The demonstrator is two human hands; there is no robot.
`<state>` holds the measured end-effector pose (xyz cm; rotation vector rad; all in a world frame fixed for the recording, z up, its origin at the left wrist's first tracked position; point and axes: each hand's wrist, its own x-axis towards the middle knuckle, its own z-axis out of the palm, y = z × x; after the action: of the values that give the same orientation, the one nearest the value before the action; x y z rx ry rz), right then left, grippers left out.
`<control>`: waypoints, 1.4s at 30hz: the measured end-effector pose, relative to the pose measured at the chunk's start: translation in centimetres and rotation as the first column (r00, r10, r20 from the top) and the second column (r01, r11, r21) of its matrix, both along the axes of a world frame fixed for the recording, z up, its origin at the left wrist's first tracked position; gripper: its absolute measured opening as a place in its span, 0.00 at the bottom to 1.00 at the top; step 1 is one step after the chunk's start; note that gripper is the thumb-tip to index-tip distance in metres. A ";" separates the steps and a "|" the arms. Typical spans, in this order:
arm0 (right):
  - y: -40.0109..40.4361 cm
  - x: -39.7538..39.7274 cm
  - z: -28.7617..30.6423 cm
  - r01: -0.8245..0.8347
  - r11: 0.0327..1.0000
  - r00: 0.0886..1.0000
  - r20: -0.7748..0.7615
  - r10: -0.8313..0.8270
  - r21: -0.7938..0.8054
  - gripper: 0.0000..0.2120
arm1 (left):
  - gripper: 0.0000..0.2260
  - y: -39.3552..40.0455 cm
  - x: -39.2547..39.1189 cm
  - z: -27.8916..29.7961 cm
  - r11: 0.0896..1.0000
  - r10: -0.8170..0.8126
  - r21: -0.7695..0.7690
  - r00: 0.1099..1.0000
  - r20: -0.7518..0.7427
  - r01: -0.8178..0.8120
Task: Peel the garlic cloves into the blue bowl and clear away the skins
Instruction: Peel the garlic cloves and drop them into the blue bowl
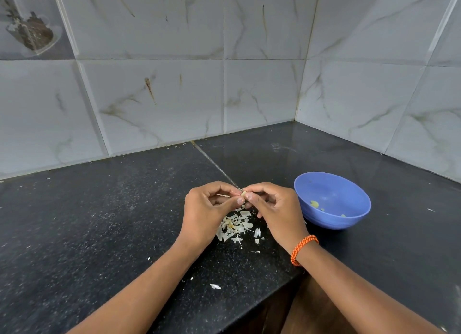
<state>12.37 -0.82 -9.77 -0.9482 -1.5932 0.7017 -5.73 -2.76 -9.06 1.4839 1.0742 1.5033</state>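
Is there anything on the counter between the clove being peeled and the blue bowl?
Nothing visible. The garlic clove is pinched between both hands, and the blue bowl sits just beyond the right hand. The skins lie below the hands.

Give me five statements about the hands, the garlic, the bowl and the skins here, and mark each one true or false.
1. Both hands pinch one garlic clove between them. True: the left hand and right hand meet at it.
2. The blue bowl sits to the left of the hands. False: it stands to their right.
3. The pile of skins lies on the counter under the hands. True.
4. The bowl is empty. False: a few pale pieces lie in its bottom.
5. The orange bracelet is on the left wrist. False: it circles the right wrist.
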 end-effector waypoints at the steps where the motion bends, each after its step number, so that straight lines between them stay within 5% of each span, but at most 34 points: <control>1: 0.0 0.0 0.0 0.009 1.000 1.000 0.009 -0.009 0.010 0.05 | 0.06 -0.1 0.1 0.0 1.000 -0.002 0.001 1.000 -0.005 0.002; 8: -0.1 -0.3 -0.2 0.122 0.986 0.991 0.042 -0.128 0.116 0.06 | 0.04 -0.1 0.2 0.0 0.997 0.066 0.055 0.993 -0.100 -0.061; 25: 0.2 -0.1 -0.1 0.003 0.998 1.000 -0.024 -0.001 0.066 0.07 | 0.05 0.0 0.1 -0.3 0.997 -0.062 -0.028 0.987 0.148 0.066; 33: 0.1 -0.5 -0.5 0.054 0.987 0.990 0.122 -0.073 0.151 0.05 | 0.06 0.1 0.1 -0.1 0.998 -0.048 -0.018 0.975 0.217 0.054; 42: 0.1 -0.4 -1.0 0.079 0.987 0.984 0.147 -0.099 0.139 0.14 | 0.05 0.3 -0.1 -0.4 1.000 0.015 -0.001 0.989 0.150 -0.015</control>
<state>11.99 -0.74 -10.77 -0.9883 -1.6984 0.4637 -5.87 -2.48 -9.43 1.3427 0.9971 1.5982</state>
